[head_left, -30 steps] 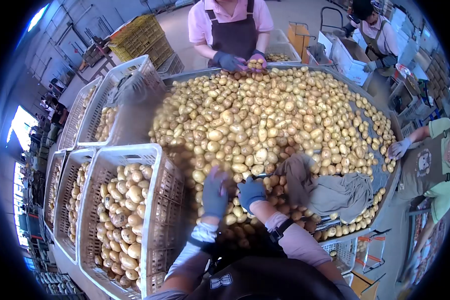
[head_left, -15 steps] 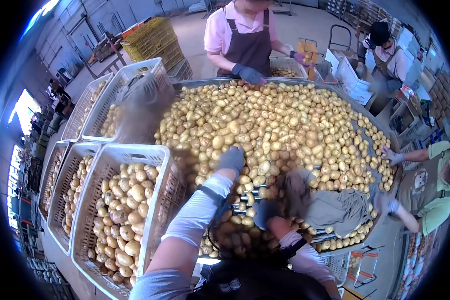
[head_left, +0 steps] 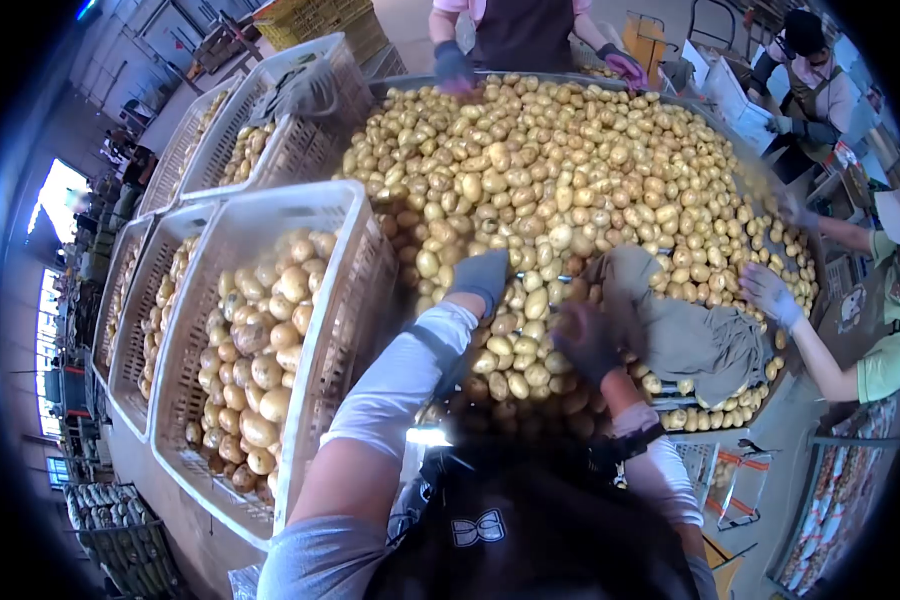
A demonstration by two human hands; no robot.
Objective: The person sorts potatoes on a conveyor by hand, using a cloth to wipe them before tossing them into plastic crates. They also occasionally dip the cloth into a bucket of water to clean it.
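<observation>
My left hand (head_left: 482, 278), in a grey glove, reaches onto the heap of potatoes (head_left: 570, 210) on the sorting table. Its back faces up, and its fingers are mostly hidden against the potatoes. To its right, my right hand (head_left: 586, 342), in a dark glove, is smeared by motion over the near part of the heap; I cannot tell whether a potato is in it. Between the two hands several yellow potatoes (head_left: 515, 350) lie near metal rollers. A crumpled grey-brown cloth (head_left: 710, 345) rests on the potatoes right of my right hand.
A white plastic crate (head_left: 345, 290) of larger potatoes stands at my left, with more crates (head_left: 185, 215) beside and behind it. Across the table a person in an apron (head_left: 515, 35) works. Another person's gloved hand (head_left: 770, 295) is at the right edge. Yellow crates (head_left: 315, 20) are stacked behind.
The view has tipped down and shifted. My left hand is still over the heap; my right hand has moved up and right, nearer the cloth. The person opposite has lifted a hand from the potatoes.
</observation>
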